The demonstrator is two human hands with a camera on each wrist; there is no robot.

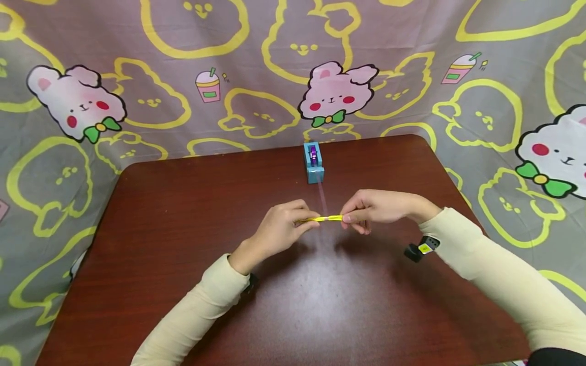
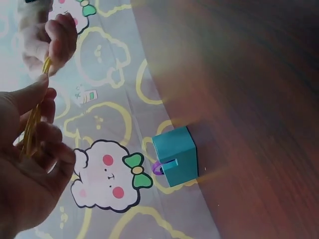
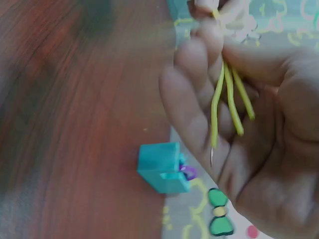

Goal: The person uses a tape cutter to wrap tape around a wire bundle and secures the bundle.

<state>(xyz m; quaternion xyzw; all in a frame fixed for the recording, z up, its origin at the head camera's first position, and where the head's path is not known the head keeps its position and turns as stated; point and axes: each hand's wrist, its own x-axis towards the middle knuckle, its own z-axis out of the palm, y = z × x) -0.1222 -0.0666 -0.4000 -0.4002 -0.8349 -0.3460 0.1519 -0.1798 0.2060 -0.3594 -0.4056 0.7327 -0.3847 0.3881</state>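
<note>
Both hands hold one bundle of thin yellow wire-like strands [image 1: 333,218] stretched level between them above the table. My left hand [image 1: 286,223] pinches its left end between thumb and fingers; in the left wrist view the strands [image 2: 33,124] run across the fingers. The right hand [image 1: 373,208] pinches the other end. Three loose yellow ends [image 3: 231,102] fan out over that palm in the right wrist view, one with a pale tip below it. A small darker band shows round the bundle's middle. Beyond the hands stands a teal tape dispenser [image 1: 315,175] with a purple wheel [image 1: 313,154].
The dark red-brown table [image 1: 183,229] has rounded far corners. A grey cloth [image 1: 256,51] with yellow outlines and rabbit faces hangs behind and beside it. A pale narrow streak [image 1: 322,197] runs from the dispenser toward the hands.
</note>
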